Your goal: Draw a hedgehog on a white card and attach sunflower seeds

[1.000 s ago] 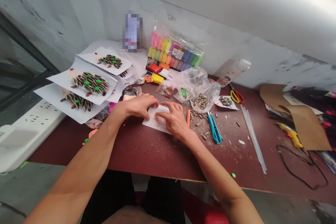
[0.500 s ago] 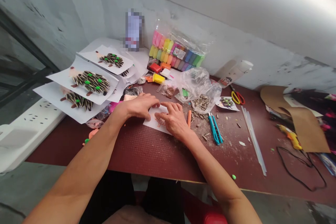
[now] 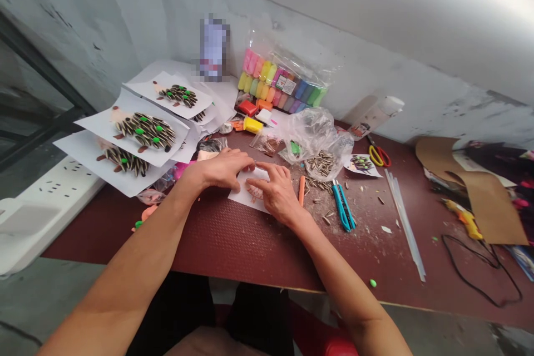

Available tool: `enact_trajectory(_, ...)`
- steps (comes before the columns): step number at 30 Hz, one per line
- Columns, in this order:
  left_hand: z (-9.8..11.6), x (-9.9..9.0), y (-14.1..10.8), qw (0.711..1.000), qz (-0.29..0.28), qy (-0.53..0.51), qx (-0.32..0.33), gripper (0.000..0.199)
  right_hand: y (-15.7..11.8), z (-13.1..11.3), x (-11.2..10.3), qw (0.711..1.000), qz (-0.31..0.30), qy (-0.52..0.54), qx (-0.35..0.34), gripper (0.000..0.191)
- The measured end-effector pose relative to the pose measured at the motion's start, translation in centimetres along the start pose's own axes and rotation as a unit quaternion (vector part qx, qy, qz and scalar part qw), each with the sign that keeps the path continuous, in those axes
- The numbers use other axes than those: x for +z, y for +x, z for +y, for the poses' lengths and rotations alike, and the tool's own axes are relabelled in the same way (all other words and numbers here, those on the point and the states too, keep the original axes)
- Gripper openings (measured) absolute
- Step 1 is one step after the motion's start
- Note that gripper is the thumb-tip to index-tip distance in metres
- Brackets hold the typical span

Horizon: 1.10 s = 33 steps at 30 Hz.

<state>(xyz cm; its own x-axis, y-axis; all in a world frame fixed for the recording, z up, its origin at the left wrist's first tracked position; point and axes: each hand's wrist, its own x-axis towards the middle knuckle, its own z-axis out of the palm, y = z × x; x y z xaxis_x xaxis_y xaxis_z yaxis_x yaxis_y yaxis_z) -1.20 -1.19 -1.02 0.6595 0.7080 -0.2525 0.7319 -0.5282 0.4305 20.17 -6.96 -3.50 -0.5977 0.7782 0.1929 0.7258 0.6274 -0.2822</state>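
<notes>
A small white paper [image 3: 240, 196] with a brownish drawing lies on the dark red table [image 3: 225, 245], partly under both hands. My left hand [image 3: 225, 168] rests at its upper left edge, thumb apart from the bent fingers, palm down. My right hand [image 3: 277, 186] lies over its right side, index finger and thumb stretched and spread across the sheet. The fingertips of both hands nearly meet at the top of the paper. Nothing shows between the fingers of either hand.
Hedgehog pictures made with seeds [image 3: 144, 129] are piled at the left beside a white power strip [image 3: 56, 189]. Behind are clay packs [image 3: 283, 89]. On the right are a teal cutter [image 3: 343, 208], scissors [image 3: 379, 156], clear sticks [image 3: 404, 225] and a yellow glue gun [image 3: 465, 218].
My right thumb and fingers have shifted slightly, showing a little more of the drawing. My left hand stays nearly where it was.
</notes>
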Motion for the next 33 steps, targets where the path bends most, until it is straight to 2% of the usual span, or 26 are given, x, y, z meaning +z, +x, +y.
enact_trajectory(9, 0.5, -0.3, -0.1, 1.0, -0.013, 0.011, -0.008, 0.049, 0.1, -0.5, 0.2, 0.997, -0.019, -0.066, -0.021, 0.028)
enact_trajectory(17, 0.4, -0.3, -0.1, 1.0, -0.011, 0.0, -0.025, 0.052, -0.2, -0.4, 0.5, 0.998, -0.009, -0.063, -0.006, 0.031)
enact_trajectory(23, -0.3, 0.3, -0.3, 1.0, 0.015, -0.003, -0.006, 0.051, -0.6, 0.1, 0.4, 0.999, 0.016, -0.039, 0.023, 0.037)
enact_trajectory(29, -0.1, 0.6, -1.0, 0.999, 0.033, -0.019, -0.01, 0.055, -0.4, 0.0, 0.6, 0.999, -0.007, -0.047, 0.012, 0.033)
enact_trajectory(33, 0.1, 1.3, -1.7, 0.997, 0.07, -0.027, -0.008, 0.052, -0.4, 0.0, 0.5, 0.999, -0.016, -0.045, 0.014, 0.033)
